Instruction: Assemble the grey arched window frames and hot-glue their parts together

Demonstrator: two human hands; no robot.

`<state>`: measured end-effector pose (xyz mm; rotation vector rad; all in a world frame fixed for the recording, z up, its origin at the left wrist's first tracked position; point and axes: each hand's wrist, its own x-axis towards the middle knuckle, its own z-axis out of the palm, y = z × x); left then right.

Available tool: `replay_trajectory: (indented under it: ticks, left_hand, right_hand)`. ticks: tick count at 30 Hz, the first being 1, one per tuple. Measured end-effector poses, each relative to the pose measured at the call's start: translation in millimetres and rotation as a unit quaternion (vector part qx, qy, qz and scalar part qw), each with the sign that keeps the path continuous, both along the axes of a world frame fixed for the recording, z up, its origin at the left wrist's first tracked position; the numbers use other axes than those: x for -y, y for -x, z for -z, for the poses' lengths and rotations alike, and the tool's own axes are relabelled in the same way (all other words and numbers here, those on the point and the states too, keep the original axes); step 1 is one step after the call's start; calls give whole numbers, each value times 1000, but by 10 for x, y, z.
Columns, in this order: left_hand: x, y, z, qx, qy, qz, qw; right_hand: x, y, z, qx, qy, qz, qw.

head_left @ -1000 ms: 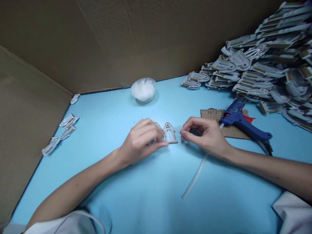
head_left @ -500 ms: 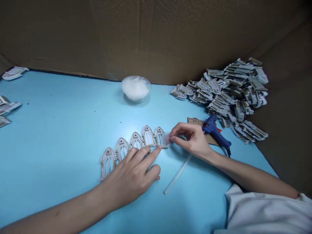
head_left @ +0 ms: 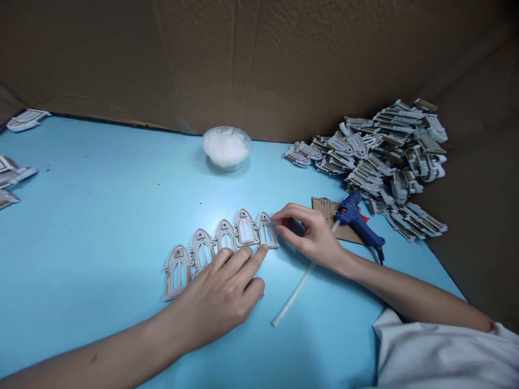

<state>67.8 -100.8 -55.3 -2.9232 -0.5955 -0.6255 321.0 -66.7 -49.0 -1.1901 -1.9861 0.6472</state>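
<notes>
Several arched window-shaped pieces (head_left: 201,249), pale with brown edges, lie side by side in a slanting row on the blue table. Over the lower part of the row rests my left hand (head_left: 227,286), fingers stretched out, its index fingertip touching the bottom of the rightmost arch (head_left: 266,231). At that arch's right edge, the thumb and fingertips of my right hand (head_left: 312,235) pinch a small translucent white sheet, mostly hidden and hard to make out. A glue stick (head_left: 294,300) runs beneath my right hand to a blue glue gun (head_left: 359,219).
A clear bowl (head_left: 227,148) of white translucent pieces stands near the cardboard wall (head_left: 194,65). At the back right lies a large heap of similar arched pieces (head_left: 385,148). The glue gun sits on a cardboard scrap (head_left: 324,205). More pieces (head_left: 14,175) lie at the far left.
My right hand has moved slightly left and down, bringing the translucent sheet against the rightmost arch. My left hand stays on the row, with its index finger at the same arch.
</notes>
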Motion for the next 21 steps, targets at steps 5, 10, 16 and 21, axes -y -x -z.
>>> replay_trajectory:
  ticks: [5,10,16,21]
  left_hand:
    - [5,-14,5,-3,2,-1,1000]
    - [6,-31,1,-4,6,-2,1000]
    - [9,-23,-10,-6,8,0,1000]
    - [19,-33,4,-10,7,-1,1000]
  right_hand:
    - [-45,4,20,-63,26,7,998]
    - [-58,41,28,-67,61,-6,996]
    - [-54,37,36,-83,68,0,994]
    - [-50,46,20,-67,57,-17,996]
